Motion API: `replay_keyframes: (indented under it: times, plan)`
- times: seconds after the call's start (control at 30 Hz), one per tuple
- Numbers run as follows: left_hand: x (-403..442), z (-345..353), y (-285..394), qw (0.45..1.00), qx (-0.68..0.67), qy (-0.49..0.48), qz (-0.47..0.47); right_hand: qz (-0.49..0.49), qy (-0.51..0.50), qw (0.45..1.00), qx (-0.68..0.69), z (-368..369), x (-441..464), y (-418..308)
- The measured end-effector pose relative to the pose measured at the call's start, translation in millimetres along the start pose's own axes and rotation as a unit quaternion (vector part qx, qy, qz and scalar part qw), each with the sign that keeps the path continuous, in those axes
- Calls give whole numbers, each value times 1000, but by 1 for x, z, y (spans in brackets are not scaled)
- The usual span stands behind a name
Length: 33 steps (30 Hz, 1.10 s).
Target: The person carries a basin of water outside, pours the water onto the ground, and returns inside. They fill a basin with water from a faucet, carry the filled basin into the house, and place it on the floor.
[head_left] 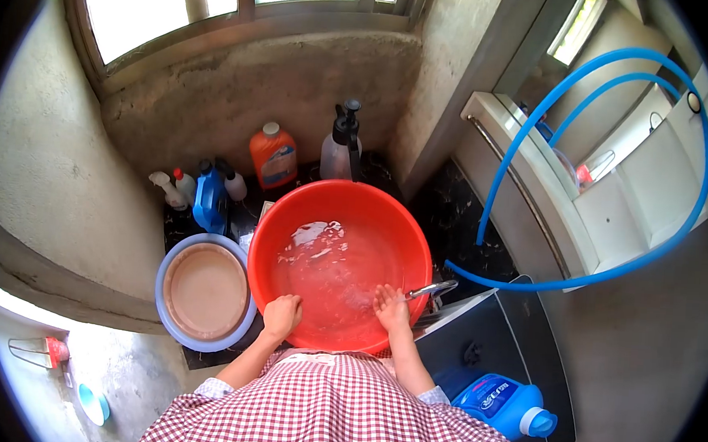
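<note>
A large red basin (pixel 347 208) holds clear water with ripples and bubbles on its surface. At the basin's near left edge, my left hand (pixel 282 316) is closed over the rim, its fingers curled. My right hand (pixel 390 307) is open with the palm turned up, inside the near right edge of the basin. Close beside it is the tip of a metal faucet (pixel 432 289), and water splashes near the fingertips. Neither hand holds a loose item.
Left of the basin stands a lavender bowl (pixel 162 310) holding a brownish round dish (pixel 206 286). Behind are an orange bottle (pixel 274 156), a pump sprayer (pixel 341 146) and a blue jug (pixel 209 199). On the right are a blue hose (pixel 584 280) and a blue detergent bottle (pixel 498 402).
</note>
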<state>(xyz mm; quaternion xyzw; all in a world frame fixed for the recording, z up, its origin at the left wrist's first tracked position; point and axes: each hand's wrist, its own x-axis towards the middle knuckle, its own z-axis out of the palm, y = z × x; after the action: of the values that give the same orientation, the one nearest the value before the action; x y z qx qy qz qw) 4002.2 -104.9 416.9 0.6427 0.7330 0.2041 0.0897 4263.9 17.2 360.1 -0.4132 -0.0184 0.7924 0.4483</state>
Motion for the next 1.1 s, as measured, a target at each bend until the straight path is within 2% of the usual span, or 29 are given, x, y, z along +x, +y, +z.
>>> replay_keyframes:
  times: [0.1, 0.2, 0.23, 0.33, 0.5, 0.6, 1.0, 1.1]
  plan:
    - [0, 0, -1, 1000, -8, 5, 4, 5, 10, 1000, 7, -2, 5, 0]
    - [-1, -1, 1, 1000, -1, -18, -13, 0, -35, 999, 10, -11, 4, 2]
    - [-2, 7, -3, 998, 23, -42, -29, 4, -79, 996, 44, -23, 13, 5]
    - [-3, 4, -5, 999, 16, -27, -12, 8, -5, 1000, -4, -23, 23, 6]
    - [-4, 3, -5, 999, 14, -35, -5, 3, 27, 1000, -5, -10, 12, 3]
    - [-5, 4, -6, 1000, 4, -24, 2, 14, 13, 1000, -8, -15, 17, 4]
    - [-4, -8, 2, 996, 37, -85, -13, 0, -1, 1000, 5, -19, 17, 6]
    - [-3, 0, -3, 997, 27, -66, -8, 0, 1, 1000, -3, -15, 13, 4]
